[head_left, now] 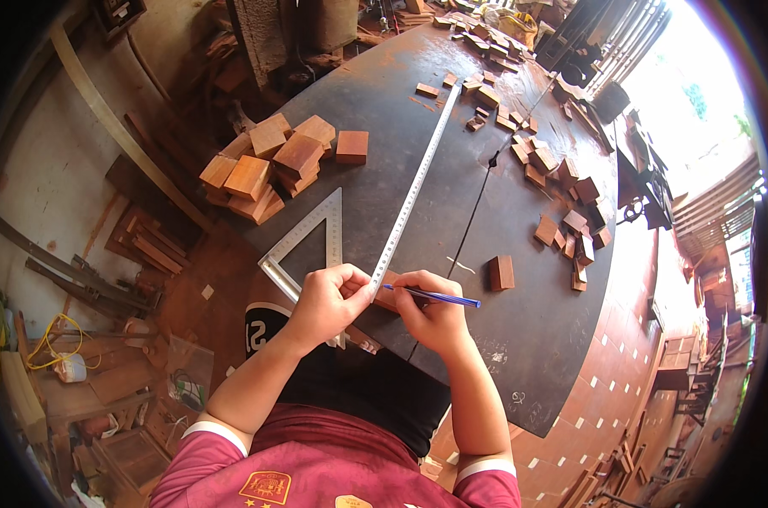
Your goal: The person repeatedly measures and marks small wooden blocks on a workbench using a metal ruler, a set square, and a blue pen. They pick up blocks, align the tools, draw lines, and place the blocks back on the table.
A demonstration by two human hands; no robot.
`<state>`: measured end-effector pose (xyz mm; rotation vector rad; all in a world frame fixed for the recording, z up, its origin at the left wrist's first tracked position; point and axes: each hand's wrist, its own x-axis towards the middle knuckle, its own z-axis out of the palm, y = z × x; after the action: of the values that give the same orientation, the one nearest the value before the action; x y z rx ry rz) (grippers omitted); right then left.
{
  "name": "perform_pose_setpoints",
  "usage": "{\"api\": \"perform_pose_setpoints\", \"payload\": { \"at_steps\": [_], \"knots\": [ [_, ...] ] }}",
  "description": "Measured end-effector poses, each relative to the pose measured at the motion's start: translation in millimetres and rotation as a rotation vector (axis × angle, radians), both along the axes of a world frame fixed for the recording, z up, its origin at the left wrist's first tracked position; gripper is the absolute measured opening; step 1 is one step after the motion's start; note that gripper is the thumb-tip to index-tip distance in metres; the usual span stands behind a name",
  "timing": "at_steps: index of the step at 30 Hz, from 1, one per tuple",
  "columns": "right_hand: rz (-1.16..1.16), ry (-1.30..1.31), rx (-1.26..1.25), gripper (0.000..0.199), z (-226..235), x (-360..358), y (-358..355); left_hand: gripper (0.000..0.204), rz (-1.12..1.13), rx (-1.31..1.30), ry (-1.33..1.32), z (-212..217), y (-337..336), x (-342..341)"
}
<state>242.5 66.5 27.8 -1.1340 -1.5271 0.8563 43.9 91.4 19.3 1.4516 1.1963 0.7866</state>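
Note:
A long metal ruler [413, 186] runs diagonally over the dark tabletop, its near end pinched by my left hand [329, 303]. That end lies against a wooden block [390, 294], mostly covered by my hands. In my right hand [437, 315] is a blue pen [447, 297], its tip at the block beside the ruler's edge. A metal triangular set square [335, 229] rests just left of the ruler, near my left hand. One lone reddish block [501, 273] stands to the right of my right hand.
The dark table [451, 229] carries a stack of wooden blocks [299, 157] at the left. Many smaller blocks [568, 173] are scattered along its right and far sides. A thin dark rod or line [477, 199] crosses the middle. Tiled floor [604, 372] shows at the right.

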Motion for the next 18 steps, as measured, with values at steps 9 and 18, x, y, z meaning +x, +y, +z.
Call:
{"api": "perform_pose_setpoints", "payload": {
  "at_steps": [9, 18],
  "knots": [
    [0.003, 0.024, 0.005, 0.007, -1.5, -0.1, 0.2, 0.010, 0.010, 0.025, 0.006, 5.1, -0.5, 0.9],
    [0.004, 0.051, -0.010, 0.008, -0.7, -2.2, -0.6, 0.011, 0.012, 0.006, 0.024, 6.5, -0.7, 0.9]
  ]
}}
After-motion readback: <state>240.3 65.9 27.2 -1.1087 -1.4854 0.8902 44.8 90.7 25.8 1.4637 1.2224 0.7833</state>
